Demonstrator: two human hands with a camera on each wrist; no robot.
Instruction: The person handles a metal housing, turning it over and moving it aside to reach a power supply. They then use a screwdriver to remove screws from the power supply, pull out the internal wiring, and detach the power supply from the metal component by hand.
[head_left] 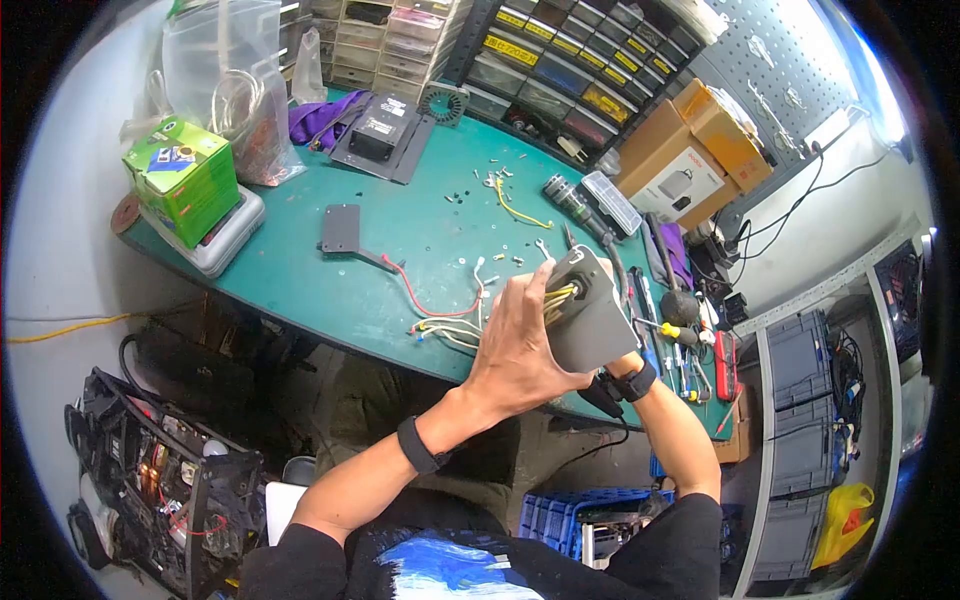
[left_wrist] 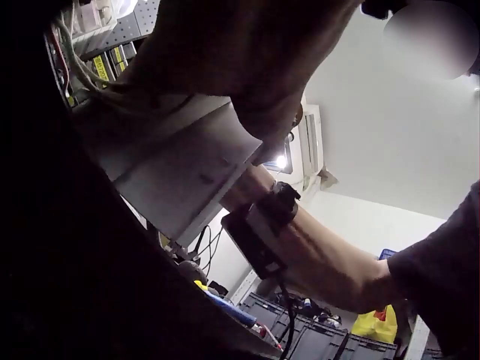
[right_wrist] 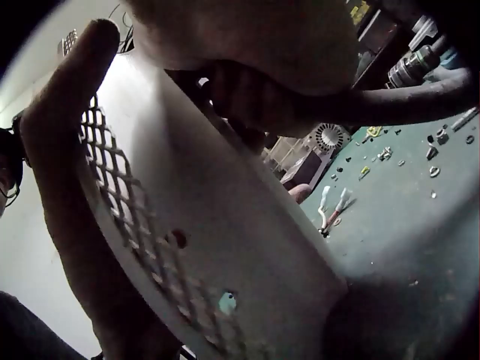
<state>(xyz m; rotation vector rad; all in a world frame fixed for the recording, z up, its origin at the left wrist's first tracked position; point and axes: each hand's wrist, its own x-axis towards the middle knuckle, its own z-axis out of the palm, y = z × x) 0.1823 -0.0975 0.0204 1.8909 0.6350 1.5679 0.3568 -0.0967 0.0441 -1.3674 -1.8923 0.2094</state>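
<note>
Above the front of the bench, both hands hold a grey sheet-metal casing (head_left: 597,335). My left hand (head_left: 515,345) grips its left side, fingers at the upper end and thumb along the lower edge. Yellow wires (head_left: 562,298) show in the casing's opening. A bundle of pale wires (head_left: 450,328) with coloured ends spreads from behind the left hand over the bench. My right hand (head_left: 627,366) is mostly hidden behind the casing in the head view. In the right wrist view its fingers (right_wrist: 67,172) wrap around the casing beside a diamond mesh (right_wrist: 120,195).
On the green bench (head_left: 290,270) lie a dark flat plate (head_left: 342,229), loose screws and a yellow wire (head_left: 520,215). Screwdrivers, a red meter (head_left: 725,365) and a flashlight (head_left: 570,198) crowd the right side. A green box (head_left: 180,180) stands at the left; cardboard boxes (head_left: 690,150) are behind.
</note>
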